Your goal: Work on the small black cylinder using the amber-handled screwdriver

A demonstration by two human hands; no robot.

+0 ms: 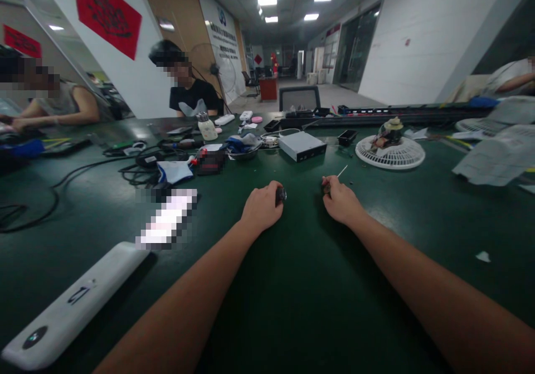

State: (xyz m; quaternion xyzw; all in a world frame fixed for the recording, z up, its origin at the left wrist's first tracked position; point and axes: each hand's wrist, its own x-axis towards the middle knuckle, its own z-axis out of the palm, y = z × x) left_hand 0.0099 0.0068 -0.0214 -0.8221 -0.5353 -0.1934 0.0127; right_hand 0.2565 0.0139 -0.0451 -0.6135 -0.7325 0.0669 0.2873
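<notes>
"Metal-bright edge, or just glare, on that dark piece (281,194) at the centre of the frame?"

"A shiny edge on its right side, it seems; the rest looks black and rounded. The left hand (262,208) curls its fingers closed around it, just above the green table (292,307) or resting on it. Which of the two, the view does not settle."

"And the right hand (341,201)?"

"Right of centre, its fingers narrowed on a small brownish piece (326,187). A thin pale stick (343,170) slants up and to the right beside the fingers."

"Does the stick belong to that piece?"

"Nobody can tell; the fingers cover where the two would meet. The left hand also hides most of the dark piece, so its full shape is lost."

"What lies beyond the hands?"

"A silver-grey box (301,144) with a black front at upper centre, and a round white grille (363,154) to its right, with a jumbled, hard-to-read part (388,134) on top."

"And at lower left?"

"A long white device (83,301), next to a bright slab (169,218) blurred into squares. Both forearms run off the bottom part of the frame."
</notes>
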